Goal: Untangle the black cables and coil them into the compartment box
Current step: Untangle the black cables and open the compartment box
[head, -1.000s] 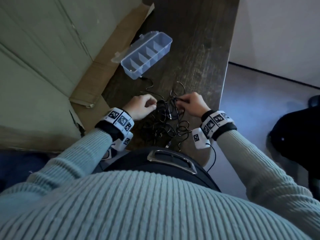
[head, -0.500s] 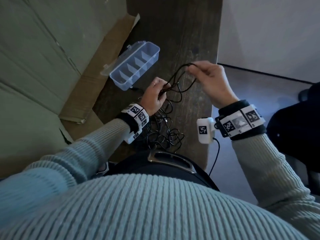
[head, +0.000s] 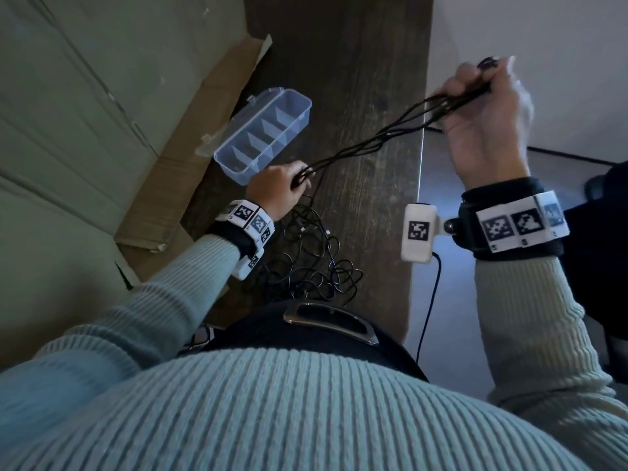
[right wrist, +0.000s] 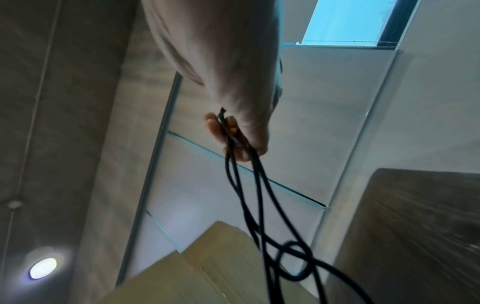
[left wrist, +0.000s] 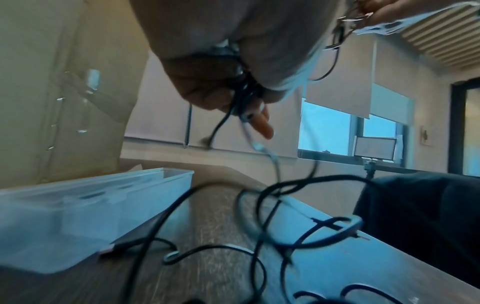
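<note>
A tangle of black cables (head: pixel 306 266) lies on the dark wooden table (head: pixel 356 45) close to my body. My left hand (head: pixel 278 190) holds a bunch of strands just above the table, beside the near end of the box. My right hand (head: pixel 482 103) is raised past the table's right edge and pinches the far ends of those strands (right wrist: pixel 233 142). Several strands (head: pixel 373 141) run taut and twisted between the two hands. The clear compartment box (head: pixel 263 134) lies open and empty, with its lid behind it. A cable plug (left wrist: pixel 109 250) lies against the box wall (left wrist: pixel 78 216).
Flattened brown cardboard (head: pixel 190 154) lies along the table's left edge against a pale green wall. The table's right edge (head: pixel 419 198) drops to a grey floor. A dark chair or bag (head: pixel 605 232) stands at the far right.
My right hand has risen and swung right, past the table edge, pulling strands out of the tangle until taut. My left hand has lifted from the pile toward the box, still holding cables.
</note>
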`<move>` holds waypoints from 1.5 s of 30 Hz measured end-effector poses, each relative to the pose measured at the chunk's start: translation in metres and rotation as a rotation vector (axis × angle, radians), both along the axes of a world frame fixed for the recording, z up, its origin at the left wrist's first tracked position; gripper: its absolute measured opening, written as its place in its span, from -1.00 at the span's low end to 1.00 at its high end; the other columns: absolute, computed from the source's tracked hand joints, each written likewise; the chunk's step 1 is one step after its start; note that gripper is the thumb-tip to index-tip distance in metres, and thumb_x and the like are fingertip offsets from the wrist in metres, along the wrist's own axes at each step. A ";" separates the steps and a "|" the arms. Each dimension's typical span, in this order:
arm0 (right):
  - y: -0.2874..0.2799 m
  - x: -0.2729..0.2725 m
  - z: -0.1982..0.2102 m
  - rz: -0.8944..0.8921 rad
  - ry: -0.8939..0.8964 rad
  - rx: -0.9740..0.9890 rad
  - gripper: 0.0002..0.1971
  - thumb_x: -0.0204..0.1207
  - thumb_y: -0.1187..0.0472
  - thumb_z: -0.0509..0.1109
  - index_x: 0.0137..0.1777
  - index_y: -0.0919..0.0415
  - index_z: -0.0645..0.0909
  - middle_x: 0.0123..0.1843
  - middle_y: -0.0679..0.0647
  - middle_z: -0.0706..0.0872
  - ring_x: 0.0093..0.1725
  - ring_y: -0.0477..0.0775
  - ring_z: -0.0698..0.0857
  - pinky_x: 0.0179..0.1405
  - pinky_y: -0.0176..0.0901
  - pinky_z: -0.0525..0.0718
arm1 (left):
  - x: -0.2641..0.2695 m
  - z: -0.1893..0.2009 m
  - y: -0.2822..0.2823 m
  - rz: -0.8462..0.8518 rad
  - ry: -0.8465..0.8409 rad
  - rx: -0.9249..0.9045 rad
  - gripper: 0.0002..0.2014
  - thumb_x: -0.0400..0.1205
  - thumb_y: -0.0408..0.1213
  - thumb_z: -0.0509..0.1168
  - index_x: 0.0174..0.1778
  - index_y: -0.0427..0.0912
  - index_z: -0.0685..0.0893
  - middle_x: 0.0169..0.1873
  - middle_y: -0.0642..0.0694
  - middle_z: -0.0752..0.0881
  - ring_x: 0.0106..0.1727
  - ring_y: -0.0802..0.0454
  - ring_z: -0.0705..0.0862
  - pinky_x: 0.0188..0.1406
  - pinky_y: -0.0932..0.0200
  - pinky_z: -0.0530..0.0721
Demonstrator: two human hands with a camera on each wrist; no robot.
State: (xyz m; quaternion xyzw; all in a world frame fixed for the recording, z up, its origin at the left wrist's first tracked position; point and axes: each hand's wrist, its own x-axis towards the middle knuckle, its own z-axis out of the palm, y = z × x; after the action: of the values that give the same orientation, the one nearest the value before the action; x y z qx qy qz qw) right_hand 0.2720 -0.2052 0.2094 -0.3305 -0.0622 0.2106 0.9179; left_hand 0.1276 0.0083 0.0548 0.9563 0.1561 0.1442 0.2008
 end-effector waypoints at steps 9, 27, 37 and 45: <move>-0.023 -0.006 0.053 -0.066 -0.324 0.038 -0.70 0.76 0.31 0.02 -0.22 0.31 0.41 -0.31 0.25 0.62 -0.36 0.15 0.58 -0.22 0.02 0.57 | -0.019 -0.005 0.032 0.122 0.509 -0.176 -0.57 0.56 -0.05 0.40 0.33 -0.06 0.55 0.22 -0.04 0.69 0.20 -0.08 0.66 0.13 0.04 0.62; 0.015 -0.028 0.066 -0.096 -0.680 -0.695 -0.71 0.71 0.26 0.11 -0.26 0.14 0.49 -0.55 -0.09 0.44 -0.56 -0.05 0.42 -0.57 -0.18 0.46 | 0.032 0.091 -0.031 -0.338 -0.343 -0.687 -0.78 0.71 -0.10 0.15 -0.08 -0.11 0.64 -0.54 0.07 0.45 -0.55 0.16 0.41 -0.53 0.14 0.40; -0.074 0.022 0.108 -0.351 -0.544 -0.408 -0.79 0.66 0.24 0.20 -0.22 0.05 0.51 -0.33 -0.10 0.52 -0.46 -0.11 0.39 -0.39 -0.28 0.45 | -0.041 -0.038 0.064 0.272 0.407 -0.458 -0.36 0.59 0.05 0.35 0.50 -0.21 0.38 0.08 -0.08 0.72 0.06 0.05 0.70 0.09 0.13 0.59; -0.019 -0.013 0.107 0.007 -0.531 -0.235 -0.80 0.73 0.28 0.06 -0.05 0.25 0.50 -0.25 0.05 0.65 -0.32 0.02 0.60 -0.18 -0.09 0.59 | 0.018 0.051 -0.024 -0.079 0.013 -0.432 0.12 0.34 -0.03 0.60 0.65 -0.19 -0.01 0.60 -0.17 0.23 0.58 -0.03 0.28 0.51 0.19 0.27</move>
State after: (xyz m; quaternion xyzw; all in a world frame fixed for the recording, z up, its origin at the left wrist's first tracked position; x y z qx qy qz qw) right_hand 0.2588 -0.2240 0.3162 -0.4777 -0.2767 0.1258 0.8243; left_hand 0.1456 -0.0158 0.1056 0.8974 0.1473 0.0932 0.4052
